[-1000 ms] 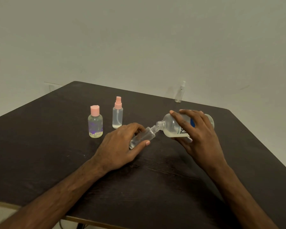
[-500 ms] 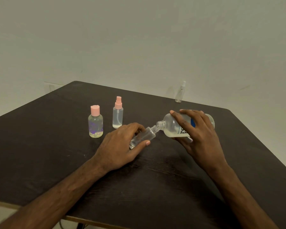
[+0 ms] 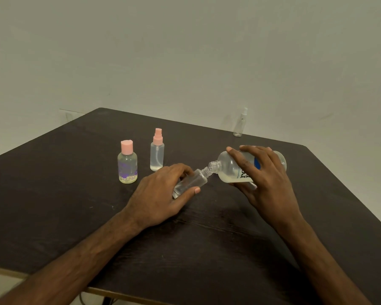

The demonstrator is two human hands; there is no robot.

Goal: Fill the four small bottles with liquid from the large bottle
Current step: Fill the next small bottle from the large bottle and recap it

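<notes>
Inboard | left hand (image 3: 161,194): small bottle (image 3: 195,181) | right hand (image 3: 266,179): large bottle (image 3: 227,168) (near edge)

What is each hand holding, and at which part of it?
The left hand grips the small open bottle around its body; the right hand holds the tilted large bottle around its middle.

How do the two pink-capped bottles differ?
The round bottle is squat, with a flat pink cap and purple print; the spray bottle is slim and plain, with a pink pump top. The spray bottle stands farther from the person. Both are clear, upright, capped.
</notes>
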